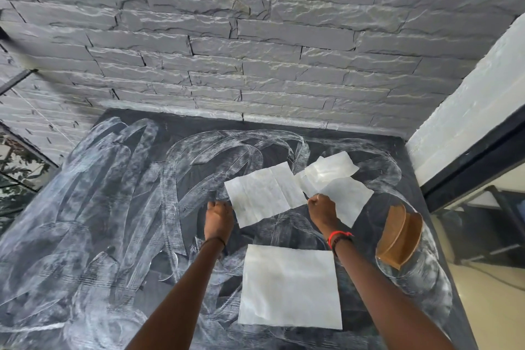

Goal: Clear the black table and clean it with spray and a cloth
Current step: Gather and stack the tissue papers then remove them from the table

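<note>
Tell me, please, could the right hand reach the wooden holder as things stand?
Probably yes: the wooden holder stands beside the right hand, nothing tall between, though it pinches a paper sheet.

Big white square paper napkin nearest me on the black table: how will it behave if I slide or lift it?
The white square paper napkin looks thin and creased, so it likely droops when lifted by one edge. Lying flat on the smeared black table, it may bunch rather than slide when pushed. Probably very light.

Black table (85,221) open across its left half, napkins (289,287) centre, wooden holder (399,236) at right edge, stone wall (227,65) behind.
</note>
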The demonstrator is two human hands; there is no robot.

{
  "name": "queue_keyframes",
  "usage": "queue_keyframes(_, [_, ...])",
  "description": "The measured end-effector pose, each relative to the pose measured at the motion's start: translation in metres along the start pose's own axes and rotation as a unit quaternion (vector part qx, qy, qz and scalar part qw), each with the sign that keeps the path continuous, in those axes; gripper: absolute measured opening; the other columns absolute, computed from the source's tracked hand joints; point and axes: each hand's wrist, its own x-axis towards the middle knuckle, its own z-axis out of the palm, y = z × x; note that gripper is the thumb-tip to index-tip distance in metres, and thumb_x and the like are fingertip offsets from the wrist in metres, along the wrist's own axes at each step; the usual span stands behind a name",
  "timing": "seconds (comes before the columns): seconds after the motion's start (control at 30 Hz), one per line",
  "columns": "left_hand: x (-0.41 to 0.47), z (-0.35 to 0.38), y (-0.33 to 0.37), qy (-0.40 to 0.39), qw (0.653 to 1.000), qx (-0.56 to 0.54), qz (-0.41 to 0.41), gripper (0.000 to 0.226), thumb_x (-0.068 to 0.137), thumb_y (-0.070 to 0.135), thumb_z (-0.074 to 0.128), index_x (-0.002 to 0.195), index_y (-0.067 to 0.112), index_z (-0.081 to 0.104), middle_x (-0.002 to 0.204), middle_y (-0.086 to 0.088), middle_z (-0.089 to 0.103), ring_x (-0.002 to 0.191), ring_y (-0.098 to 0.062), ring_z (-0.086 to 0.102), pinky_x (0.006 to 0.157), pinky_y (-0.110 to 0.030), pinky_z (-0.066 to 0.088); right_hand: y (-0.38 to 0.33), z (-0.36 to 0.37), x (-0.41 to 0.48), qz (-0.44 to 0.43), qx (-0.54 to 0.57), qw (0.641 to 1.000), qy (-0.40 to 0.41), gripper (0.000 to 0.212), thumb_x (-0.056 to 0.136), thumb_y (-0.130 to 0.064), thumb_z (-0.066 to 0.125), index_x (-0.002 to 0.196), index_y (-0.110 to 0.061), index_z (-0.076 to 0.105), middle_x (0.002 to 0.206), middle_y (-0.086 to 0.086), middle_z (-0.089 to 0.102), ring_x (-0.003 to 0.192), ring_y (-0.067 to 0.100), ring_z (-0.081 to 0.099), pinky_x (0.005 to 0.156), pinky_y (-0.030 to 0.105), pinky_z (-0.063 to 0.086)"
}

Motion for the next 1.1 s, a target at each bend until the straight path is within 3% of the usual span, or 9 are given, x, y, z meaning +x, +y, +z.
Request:
queue_keyframes(0.23, [0.01, 0.014, 0.01, -0.057, 0.981, 0.184, -0.002, 0.059, 0.091, 0.043, 0.055, 0.128, -0.002, 0.046, 0.133, -0.019, 0.041, 0.125, -0.035, 0.042, 0.099, -0.046, 0.04, -0.002, 0.027, 0.027, 0.007, -0.081, 0.997, 0.002, 0.033, 0.087, -0.023, 0.056, 0.09, 0.009, 0.063, 0.093, 0.022, 0.065, 0.095, 0.035, 0.06, 0.083, 0.035, 0.043])
queue_keyframes(0.37, [0.02, 0.02, 0.012, -0.074, 0.985, 0.156, 0.003, 0.039, 0.091, 0.032, 0.054, 0.114, 0.002, 0.061, 0.127, -0.016, 0.049, 0.122, -0.033, 0.046, 0.1, -0.044, 0.039, -0.012, 0.029, 0.027, 0.016, -0.08, 0.996, -0.023, 0.012, 0.074, -0.003, 0.052, 0.067, 0.002, 0.061, 0.074, 0.019, 0.064, 0.083, 0.035, 0.061, 0.078, 0.036, 0.044])
queue_keyframes(0.47, [0.029, 0.018, 0.015, -0.088, 0.989, 0.117, 0.011, 0.034, 0.086, 0.029, 0.05, 0.096, 0.0, 0.065, 0.109, -0.019, 0.058, 0.109, -0.035, 0.056, 0.091, -0.038, 0.044, -0.02, 0.023, 0.022, 0.007, -0.028, 1.0, -0.004, 0.033, 0.067, -0.002, 0.055, 0.041, -0.01, 0.037, 0.045, 0.007, 0.04, 0.057, 0.03, 0.05, 0.06, 0.031, 0.039])
queue_keyframes(0.53, [0.035, 0.012, 0.022, -0.105, 0.992, 0.075, 0.007, 0.025, 0.088, 0.027, 0.051, 0.07, 0.011, 0.059, 0.082, -0.013, 0.058, 0.084, -0.029, 0.06, 0.072, -0.03, 0.044, -0.026, 0.021, 0.023, 0.033, 0.041, 0.999, 0.002, 0.038, 0.071, -0.007, 0.059, 0.044, -0.011, 0.033, 0.046, 0.006, 0.037, 0.052, 0.027, 0.043, 0.055, 0.03, 0.035])
queue_keyframes(0.6, [0.041, 0.009, 0.026, -0.097, 0.995, -0.028, -0.025, 0.036, 0.087, 0.016, 0.061, 0.055, 0.015, 0.044, 0.062, -0.008, 0.046, 0.058, -0.022, 0.048, 0.052, -0.022, 0.039, -0.03, 0.02, 0.023, 0.098, 0.184, 0.978, -0.02, 0.034, 0.078, -0.01, 0.062, 0.052, -0.011, 0.039, 0.054, 0.007, 0.045, 0.058, 0.026, 0.051, 0.061, 0.032, 0.045])
queue_keyframes(0.7, [0.043, 0.001, 0.03, -0.094, 0.965, -0.233, -0.072, 0.033, 0.081, -0.005, 0.067, 0.067, 0.016, 0.046, 0.067, -0.002, 0.049, 0.056, -0.013, 0.045, 0.043, -0.016, 0.042, -0.032, 0.019, 0.017, 0.174, 0.461, 0.867, -0.079, 0.017, 0.084, 0.0, 0.057, 0.07, -0.007, 0.051, 0.069, 0.011, 0.051, 0.072, 0.023, 0.054, 0.075, 0.035, 0.051])
queue_keyframes(0.8, [0.042, -0.012, 0.036, -0.123, 0.921, -0.36, -0.085, 0.031, 0.082, -0.013, 0.062, 0.083, 0.016, 0.049, 0.08, -0.005, 0.055, 0.063, -0.015, 0.056, 0.043, -0.022, 0.051, -0.033, 0.007, 0.01, 0.164, 0.583, 0.787, -0.122, 0.019, 0.088, 0.008, 0.048, 0.093, -0.01, 0.055, 0.081, 0.008, 0.059, 0.079, 0.019, 0.059, 0.072, 0.026, 0.05])
queue_keyframes(0.9, [0.036, -0.026, 0.044, -0.149, 0.916, -0.37, -0.049, 0.028, 0.084, -0.011, 0.06, 0.092, 0.016, 0.058, 0.083, -0.004, 0.062, 0.062, -0.01, 0.06, 0.043, -0.017, 0.048, -0.03, -0.008, 0.006, 0.127, 0.578, 0.789, -0.164, 0.034, 0.089, 0.009, 0.046, 0.11, -0.014, 0.059, 0.092, 0.004, 0.063, 0.084, 0.011, 0.063, 0.068, 0.018, 0.053])
queue_keyframes(1.1, [0.01, -0.045, 0.032, -0.206, 0.92, -0.334, 0.002, 0.034, 0.082, 0.0, 0.068, 0.113, 0.015, 0.066, 0.107, -0.006, 0.063, 0.086, -0.018, 0.062, 0.07, -0.028, 0.052, -0.014, -0.041, -0.03, 0.076, 0.529, 0.828, -0.17, 0.029, 0.089, 0.01, 0.046, 0.095, -0.01, 0.067, 0.083, 0.005, 0.063, 0.082, 0.011, 0.059, 0.066, 0.014, 0.053])
